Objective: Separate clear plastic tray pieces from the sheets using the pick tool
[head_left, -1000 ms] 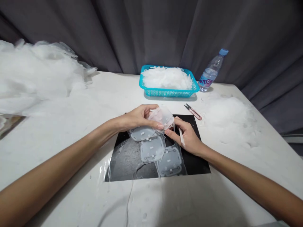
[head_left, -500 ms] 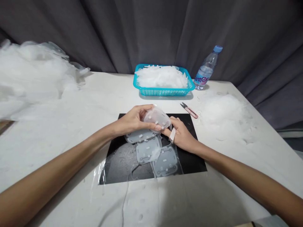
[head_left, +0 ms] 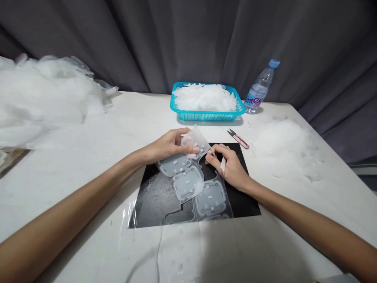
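Note:
My left hand (head_left: 173,146) is closed on a translucent, milky plastic piece (head_left: 198,140) with small white dots, thumb in front and fingers behind. At that piece's right edge, my right hand (head_left: 225,162) pinches a thin translucent strip (head_left: 212,151) between thumb and forefinger. A white wrap (head_left: 223,165) goes round one of its fingers. Below the hands, similar rounded-rectangle pieces (head_left: 187,184) with white dots and slots lie overlapping on a black sheet (head_left: 244,202). Thin translucent edging trails from them towards me.
Behind the hands stands a turquoise basket (head_left: 210,116) heaped with white translucent pieces. Pink-handled thread snips (head_left: 239,139) lie right of it, near a water bottle (head_left: 259,88). A large white translucent heap (head_left: 50,94) is at left, a smaller pile (head_left: 281,143) at right.
My right hand has shifted slightly right, drawing the thin strip away from the piece's edge. The piece in my left hand has tilted. The whole view has shifted a little.

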A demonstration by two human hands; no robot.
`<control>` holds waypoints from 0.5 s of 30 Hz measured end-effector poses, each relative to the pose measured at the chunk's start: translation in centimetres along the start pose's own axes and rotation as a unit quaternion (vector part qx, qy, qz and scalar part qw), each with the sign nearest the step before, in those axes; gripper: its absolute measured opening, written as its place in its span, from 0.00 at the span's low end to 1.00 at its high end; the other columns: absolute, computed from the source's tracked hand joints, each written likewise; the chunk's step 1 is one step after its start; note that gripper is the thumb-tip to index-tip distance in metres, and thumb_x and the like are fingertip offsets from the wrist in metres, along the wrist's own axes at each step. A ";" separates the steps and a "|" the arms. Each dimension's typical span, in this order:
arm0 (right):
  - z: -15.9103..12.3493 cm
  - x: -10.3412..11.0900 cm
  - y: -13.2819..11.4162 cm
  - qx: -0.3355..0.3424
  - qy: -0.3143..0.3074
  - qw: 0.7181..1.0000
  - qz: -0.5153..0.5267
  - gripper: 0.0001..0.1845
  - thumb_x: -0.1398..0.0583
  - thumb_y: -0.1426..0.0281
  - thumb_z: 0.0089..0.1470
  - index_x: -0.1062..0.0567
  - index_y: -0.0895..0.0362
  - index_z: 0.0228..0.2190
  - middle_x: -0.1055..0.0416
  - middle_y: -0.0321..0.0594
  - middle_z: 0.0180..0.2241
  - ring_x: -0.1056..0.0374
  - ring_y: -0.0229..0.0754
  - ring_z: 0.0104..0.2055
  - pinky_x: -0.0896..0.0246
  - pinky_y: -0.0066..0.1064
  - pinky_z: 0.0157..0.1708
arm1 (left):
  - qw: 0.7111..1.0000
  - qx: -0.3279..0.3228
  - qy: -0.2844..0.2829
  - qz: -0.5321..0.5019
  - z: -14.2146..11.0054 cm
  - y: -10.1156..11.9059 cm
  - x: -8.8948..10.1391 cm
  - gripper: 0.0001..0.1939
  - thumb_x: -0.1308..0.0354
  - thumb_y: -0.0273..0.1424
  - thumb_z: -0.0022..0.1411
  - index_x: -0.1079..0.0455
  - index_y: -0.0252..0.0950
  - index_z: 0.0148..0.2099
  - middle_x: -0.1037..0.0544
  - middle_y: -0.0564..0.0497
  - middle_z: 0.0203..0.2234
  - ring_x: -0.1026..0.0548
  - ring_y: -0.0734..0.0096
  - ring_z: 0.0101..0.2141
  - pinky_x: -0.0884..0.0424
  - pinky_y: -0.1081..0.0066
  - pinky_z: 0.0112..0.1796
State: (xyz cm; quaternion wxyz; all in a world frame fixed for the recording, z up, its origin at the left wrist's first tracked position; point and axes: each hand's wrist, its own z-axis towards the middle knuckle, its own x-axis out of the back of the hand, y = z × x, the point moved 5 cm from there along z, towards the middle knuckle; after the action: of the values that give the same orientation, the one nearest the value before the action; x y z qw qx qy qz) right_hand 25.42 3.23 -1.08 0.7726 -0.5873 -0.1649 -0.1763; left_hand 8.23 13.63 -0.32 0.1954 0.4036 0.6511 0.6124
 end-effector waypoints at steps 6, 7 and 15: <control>-0.5 0.5 0.1 -0.012 0.088 0.996 -0.033 0.10 0.37 0.62 0.62 0.31 0.52 0.33 0.31 0.35 0.30 0.36 0.43 0.34 0.44 0.39 0.42 | 0.999 -0.010 -0.033 -0.006 -0.1 0.3 -0.3 0.21 0.29 0.46 0.61 0.25 0.35 0.45 0.20 0.51 0.29 0.27 0.75 0.22 0.36 0.78 0.20; -0.6 0.6 0.0 -0.009 0.109 0.993 -0.036 0.09 0.37 0.63 0.62 0.31 0.52 0.37 0.31 0.36 0.33 0.35 0.43 0.35 0.42 0.39 0.43 | 0.999 -0.021 -0.032 -0.005 -0.1 0.4 -0.4 0.20 0.29 0.46 0.61 0.24 0.34 0.45 0.20 0.51 0.30 0.27 0.75 0.23 0.35 0.78 0.21; -0.9 0.0 -0.6 0.059 0.056 0.991 -0.103 0.15 0.39 0.67 0.66 0.30 0.51 0.54 0.27 0.42 0.45 0.31 0.46 0.41 0.39 0.42 0.48 | 0.996 -0.057 -0.028 0.069 0.2 0.5 -0.3 0.21 0.33 0.48 0.64 0.26 0.34 0.46 0.21 0.50 0.32 0.25 0.71 0.29 0.32 0.75 0.27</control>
State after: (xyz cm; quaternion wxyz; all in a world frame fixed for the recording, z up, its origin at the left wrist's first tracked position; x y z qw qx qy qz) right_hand 25.19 2.24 -0.77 0.7918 -0.5092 -0.1911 -0.2780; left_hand 8.73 13.50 0.05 0.1938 0.4531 0.5795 0.6491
